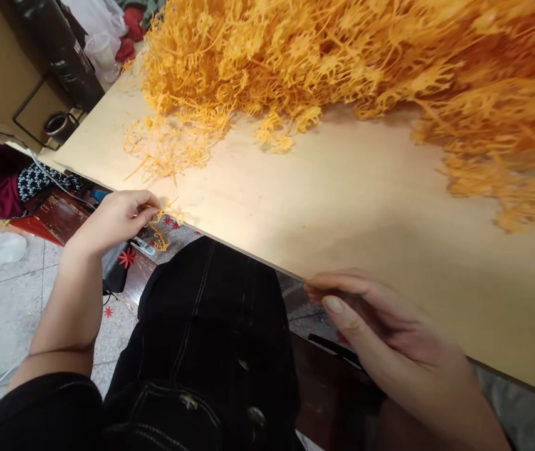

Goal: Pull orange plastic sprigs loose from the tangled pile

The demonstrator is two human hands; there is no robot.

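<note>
Pinching a small tangled orange plastic sprig (164, 222), the left hand (117, 216) is hovering off the pale wooden counter (342, 207) edge while the right hand (380, 319), fingers drawn together and seemingly empty, is resting near a big heap of orange plastic sprigs (366, 62).

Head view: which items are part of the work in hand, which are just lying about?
In hand:
- left hand pinching a yellow sprig
- right hand at the table edge
- yellow sprig pile

Lying about:
- red star pieces on the floor
- plastic cup
- metal can

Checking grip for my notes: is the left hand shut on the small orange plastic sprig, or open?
Shut. The left hand pinches the small orange plastic sprig between its fingertips, at the edge of the pale wooden table.
</note>
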